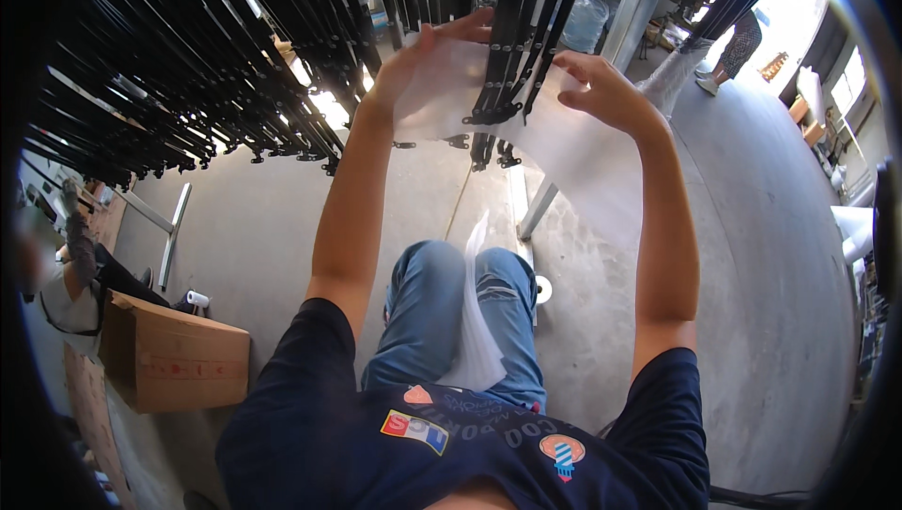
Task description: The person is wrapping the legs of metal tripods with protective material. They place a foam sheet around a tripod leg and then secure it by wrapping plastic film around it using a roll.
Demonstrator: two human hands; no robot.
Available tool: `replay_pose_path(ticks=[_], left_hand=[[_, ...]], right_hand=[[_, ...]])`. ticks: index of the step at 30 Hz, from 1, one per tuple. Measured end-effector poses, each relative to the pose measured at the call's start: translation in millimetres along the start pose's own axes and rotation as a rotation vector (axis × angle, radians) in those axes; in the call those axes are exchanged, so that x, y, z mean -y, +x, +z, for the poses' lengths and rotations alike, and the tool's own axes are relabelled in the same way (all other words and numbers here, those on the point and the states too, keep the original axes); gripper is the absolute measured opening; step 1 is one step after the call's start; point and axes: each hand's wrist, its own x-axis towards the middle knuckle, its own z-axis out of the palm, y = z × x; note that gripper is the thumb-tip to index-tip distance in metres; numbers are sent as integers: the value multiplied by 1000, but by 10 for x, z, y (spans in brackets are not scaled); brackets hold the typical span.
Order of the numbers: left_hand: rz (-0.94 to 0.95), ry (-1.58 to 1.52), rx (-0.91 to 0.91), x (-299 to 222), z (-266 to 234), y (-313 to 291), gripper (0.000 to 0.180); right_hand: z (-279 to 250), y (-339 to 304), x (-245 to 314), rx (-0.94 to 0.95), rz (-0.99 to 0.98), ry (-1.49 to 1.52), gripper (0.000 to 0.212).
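A thin, translucent white sheet (601, 181) is spread behind a bundle of hanging black metal bars (503, 69), its loose part draping down at the right. At the bundle's left side, my left hand (409, 64) holds the sheet's upper left part, fingers reaching toward the bars. On the other side my right hand (606, 92) is raised next to the bars, in front of the sheet, its fingers bent and the thumb apart from them. Several more white sheets (479, 346) lie in a strip across my lap, over my jeans.
Many black bars (188, 69) hang in rows at the upper left. A metal post (639, 7) rises beyond my right hand. A cardboard box (193, 355) stands at the left, near a seated person (75, 275). Another person (738, 45) is at the far right. A white roll (543, 289) lies beside my knee.
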Motion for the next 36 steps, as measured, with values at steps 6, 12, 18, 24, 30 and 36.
replay_pose_path(ticks=[6, 12, 18, 24, 30, 36], left_hand=[[128, 112, -250, 44, 63, -178, 69], [145, 415, -287, -54, -2, -219, 79], [133, 403, -294, -89, -44, -244, 81], [155, 125, -327, -55, 37, -273, 81], [195, 550, -434, -272, -83, -293, 63], [45, 1431, -335, -493, 50, -83, 28]], right_hand=[[42, 70, 190, -107, 151, -73, 27], [66, 126, 266, -87, 97, -222, 26], [71, 79, 250, -100, 64, -217, 22], [73, 72, 321, -135, 89, -291, 10], [131, 154, 265, -147, -14, -126, 10], [178, 272, 197, -45, -12, 343, 16]])
